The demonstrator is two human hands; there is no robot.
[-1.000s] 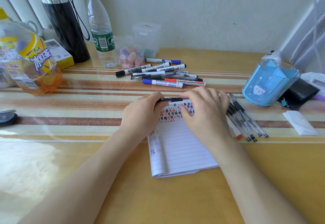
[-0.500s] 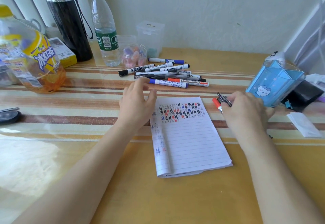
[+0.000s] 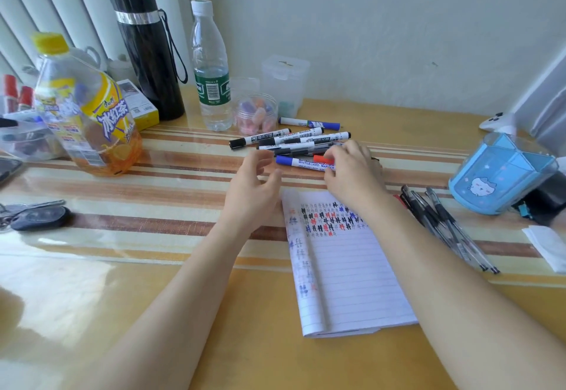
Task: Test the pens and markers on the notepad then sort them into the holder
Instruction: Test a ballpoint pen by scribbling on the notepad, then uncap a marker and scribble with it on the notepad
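A: Markers (image 3: 294, 141): loose heap at 12 o'clock from the notepad (image 3: 346, 273), lying flat, some crossed. Pens (image 3: 441, 221) fanned out at 3 o'clock, holder (image 3: 496, 178) at 2 o'clock, near them.

B: Hands?

A: Apart. Right hand (image 3: 352, 175) is down on the heap, fingertips on the red-capped marker (image 3: 321, 159), which lies against the blue-capped marker (image 3: 301, 163). Can't tell if the pinch is closed; the hand hides the barrel. Left hand (image 3: 252, 193) hovers at 10 o'clock from the pad, fingers loose, holding nothing.

B: Handling?

A: My read: light, stiff plastic, smooth round barrels. Likely to roll on that glossy tabletop (image 3: 183, 175) and nudge neighbours. Take it mid-barrel, thumb against two fingers, lift straight up out of the heap. Leave the cap end free for the other hand; caps probably snap on, so grip the barrel firmly. Not fragile, but go easy pressing the felt tip on paper.
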